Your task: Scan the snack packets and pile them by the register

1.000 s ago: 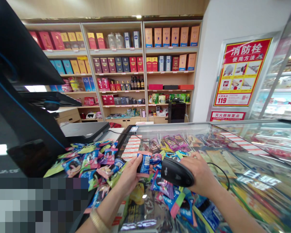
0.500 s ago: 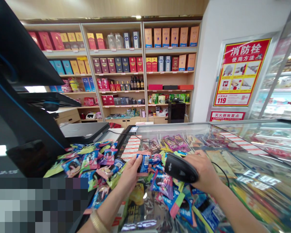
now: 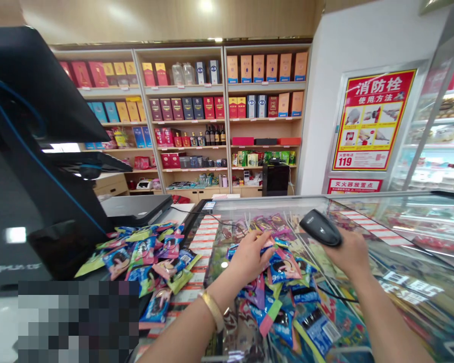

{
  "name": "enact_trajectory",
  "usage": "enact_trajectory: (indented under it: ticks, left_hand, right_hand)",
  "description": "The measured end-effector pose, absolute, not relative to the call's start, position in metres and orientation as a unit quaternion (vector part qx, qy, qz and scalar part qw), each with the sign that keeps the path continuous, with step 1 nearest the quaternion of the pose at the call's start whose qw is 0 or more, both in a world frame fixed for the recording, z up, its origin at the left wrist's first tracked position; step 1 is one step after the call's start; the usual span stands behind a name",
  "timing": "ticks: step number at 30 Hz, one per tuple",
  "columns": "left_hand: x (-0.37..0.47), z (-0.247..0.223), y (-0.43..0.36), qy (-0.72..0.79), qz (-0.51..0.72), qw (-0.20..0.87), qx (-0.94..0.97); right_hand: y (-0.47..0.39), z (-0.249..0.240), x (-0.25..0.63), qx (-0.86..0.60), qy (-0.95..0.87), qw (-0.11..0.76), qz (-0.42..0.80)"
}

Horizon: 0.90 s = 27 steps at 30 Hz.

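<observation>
My right hand (image 3: 348, 251) grips a black barcode scanner (image 3: 321, 227), raised above the glass counter (image 3: 382, 237) with its black cable (image 3: 327, 295) trailing below. My left hand (image 3: 250, 255), a gold bangle on its wrist, lies with fingers spread on a heap of small colourful snack packets (image 3: 283, 285) on the glass. Its fingertips touch the packets and nothing is gripped. A second heap of similar packets (image 3: 144, 248) lies further left, by the black till.
A black till screen and stand (image 3: 30, 166) fill the left side, with a dark flat unit (image 3: 136, 207) behind the left heap. Shelves of boxed goods (image 3: 219, 108) line the back wall. A red fire-hydrant poster (image 3: 373, 121) hangs at the right beside chilled display shelves (image 3: 435, 146).
My left hand no longer holds the small blue packet and has moved right onto the heap. My right hand lifted the scanner up and to the right. The view tilted slightly.
</observation>
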<state>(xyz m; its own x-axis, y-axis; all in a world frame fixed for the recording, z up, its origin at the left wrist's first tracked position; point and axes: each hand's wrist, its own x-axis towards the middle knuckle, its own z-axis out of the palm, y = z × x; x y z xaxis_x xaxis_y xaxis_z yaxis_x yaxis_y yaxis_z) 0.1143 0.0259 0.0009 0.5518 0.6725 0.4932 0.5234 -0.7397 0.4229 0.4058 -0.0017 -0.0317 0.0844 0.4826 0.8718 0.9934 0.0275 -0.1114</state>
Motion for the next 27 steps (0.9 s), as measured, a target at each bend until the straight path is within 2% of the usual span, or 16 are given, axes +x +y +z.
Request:
enact_trajectory:
  ticks: [7, 13, 17, 21, 24, 27]
  left_hand:
    - [0.108, -0.004, 0.028, 0.439, 0.321, 0.086, 0.834]
    - [0.077, -0.012, 0.026, 0.418, 0.337, 0.099, 0.838]
    - [0.029, 0.001, 0.023, 0.474, 0.343, 0.012, 0.811]
    - [-0.03, 0.012, 0.016, 0.653, 0.167, -0.11, 0.73]
    - [-0.053, 0.012, 0.01, 0.702, 0.051, -0.127, 0.699]
    - [-0.058, 0.01, 0.006, 0.703, 0.028, -0.115, 0.702]
  right_hand:
    - [0.003, -0.039, 0.403, -0.629, -0.603, 0.382, -0.309]
    - [0.003, -0.037, 0.398, -0.621, -0.615, 0.378, -0.306]
    - [0.002, -0.034, 0.396, -0.618, -0.616, 0.381, -0.306]
    - [0.0, -0.031, 0.391, -0.609, -0.626, 0.377, -0.309]
    - [-0.003, -0.028, 0.383, -0.605, -0.629, 0.379, -0.309]
    - [-0.004, -0.026, 0.378, -0.593, -0.643, 0.378, -0.304]
